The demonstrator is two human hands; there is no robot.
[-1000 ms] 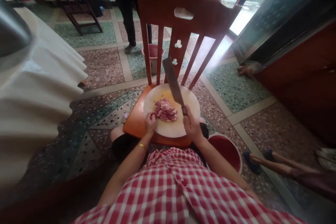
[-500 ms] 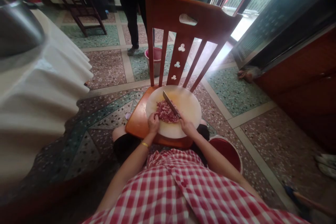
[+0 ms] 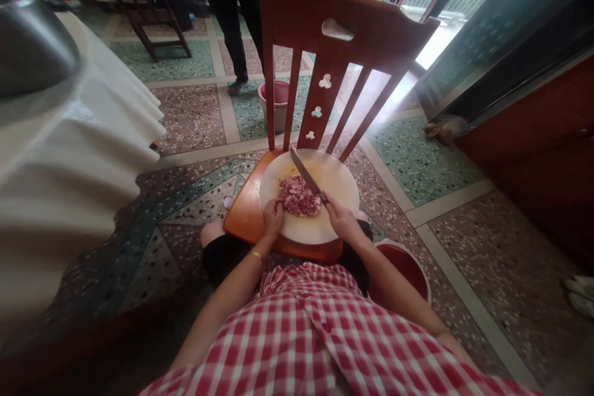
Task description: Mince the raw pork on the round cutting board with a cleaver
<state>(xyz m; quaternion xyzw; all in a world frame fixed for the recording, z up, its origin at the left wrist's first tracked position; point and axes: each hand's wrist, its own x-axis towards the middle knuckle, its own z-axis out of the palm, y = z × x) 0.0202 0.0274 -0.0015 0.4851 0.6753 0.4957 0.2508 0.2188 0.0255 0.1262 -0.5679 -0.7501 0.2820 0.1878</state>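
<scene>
Minced meat (image 3: 298,197) | just beside left fingers (image 3: 277,207), curled, pinch unclear | right fingers (image 3: 331,205) wrapped round cleaver (image 3: 305,174)

Chair (image 3: 297,15): varnished wood, smooth; seat (image 3: 247,203) glossy, catching a soft highlight. Cutting board (image 3: 344,192): smooth, mostly matt. Knife (image 3: 305,172): metal blade, dull rather than mirror-bright; handle (image 3: 324,199) mostly covered, perhaps wood. Meat (image 3: 298,199): rough, lumpy, moist-looking. Bracelet (image 3: 257,254): shiny yellow metal. Shirt (image 3: 278,328): woven check cloth, matt, creased. Tablecloth (image 3: 109,111): cloth, soft folds, low sheen. Pot (image 3: 34,43): smooth metal, brushed gleam. Bucket (image 3: 411,264): plastic, smooth inside. Floor (image 3: 188,116): stone-chip tiles, speckled, polished, with bright glare by the doorway (image 3: 429,52).
</scene>
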